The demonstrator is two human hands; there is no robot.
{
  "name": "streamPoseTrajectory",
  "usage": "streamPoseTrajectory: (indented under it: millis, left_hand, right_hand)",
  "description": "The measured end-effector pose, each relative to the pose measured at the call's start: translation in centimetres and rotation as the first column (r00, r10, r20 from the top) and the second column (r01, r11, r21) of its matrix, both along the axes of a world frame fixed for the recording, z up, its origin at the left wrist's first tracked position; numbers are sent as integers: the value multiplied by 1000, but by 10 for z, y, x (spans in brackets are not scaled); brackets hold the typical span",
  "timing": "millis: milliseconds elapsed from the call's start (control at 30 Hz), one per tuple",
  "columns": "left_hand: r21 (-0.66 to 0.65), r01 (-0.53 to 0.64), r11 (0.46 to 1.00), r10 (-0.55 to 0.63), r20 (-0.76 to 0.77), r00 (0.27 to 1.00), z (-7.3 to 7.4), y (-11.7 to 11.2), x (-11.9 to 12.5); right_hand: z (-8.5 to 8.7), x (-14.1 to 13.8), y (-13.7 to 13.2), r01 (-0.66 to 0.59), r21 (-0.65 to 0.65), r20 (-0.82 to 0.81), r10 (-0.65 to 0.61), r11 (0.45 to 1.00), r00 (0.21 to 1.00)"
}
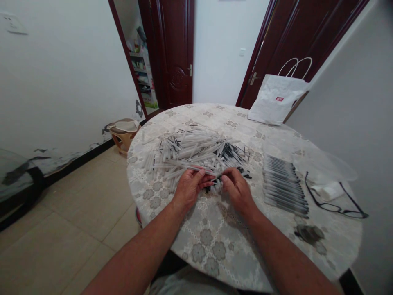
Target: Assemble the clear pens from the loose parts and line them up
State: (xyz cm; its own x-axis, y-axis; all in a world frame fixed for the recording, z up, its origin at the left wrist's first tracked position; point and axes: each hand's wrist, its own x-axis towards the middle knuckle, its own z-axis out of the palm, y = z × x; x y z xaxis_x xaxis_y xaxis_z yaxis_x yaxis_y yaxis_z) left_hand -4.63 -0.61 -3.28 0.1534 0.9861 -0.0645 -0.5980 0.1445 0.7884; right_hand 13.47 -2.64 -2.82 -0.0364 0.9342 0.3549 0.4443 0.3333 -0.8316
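A heap of whitish translucent pen barrels (196,143), mixed with thin black pen parts (229,151), is spread over the middle of the round table. At its near edge my left hand (187,188) is closed, with a pale pen barrel (201,169) between thumb and fingers, pointing toward the other hand. My right hand (241,192) pinches close to the barrel's right end; whatever lies between its fingertips is too small to make out. Right of that hand, pens with dark ends (285,186) lie side by side in a neat row.
A patterned cloth covers the table (211,246). Black-framed glasses (334,207) and clear plastic film (331,162) lie at the right, with a small dark object (310,234) nearer me. A white paper bag (276,100) stands at the back right. A stool (123,137) is beyond the left edge.
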Motion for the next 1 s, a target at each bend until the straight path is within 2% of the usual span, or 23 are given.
streamPoseTrajectory:
  millis: [167,300,400,500,600,700,800,900,1000]
  left_hand:
    - [11,18,1000,-18,-2,1000,0,-1,0]
    - [13,11,1000,-11,-9,1000,2,-3,0]
    - [15,-28,1000,28,-9,1000,5,-3,-1]
    - [20,-33,999,33,-22,999,5,-2,-1]
    - [19,-18,1000,18,-26,999,5,-2,-1]
    - [21,-15,1000,16,-23,1000,4,-2,-1]
    - [32,-31,999,32,-19,999,3,-2,-1]
    - [36,-38,999,39,-27,999,4,-2,-1]
    - [32,-27,999,28,-38,999,5,-3,-1]
  right_hand:
    - [0,-2,1,-20,-33,62,22,999,998]
    - [-6,-2,4,-46,-119,-30,42,992,999]
    - [-6,0,3,-13,-80,-60,8,997,998]
    - [-1,0,1,-1,-17,8,1,1000,1000]
    - [0,-2,1,-40,-45,49,42,998,998]
    - [-3,-2,1,-71,-90,-11,70,993,997]
    - [-3,0,1,-41,-54,-54,38,998,998]
    - [0,0,0,-21,-9,-8,21,1000,1000]
    - [1,-2,0,-51,-37,35,52,998,998]
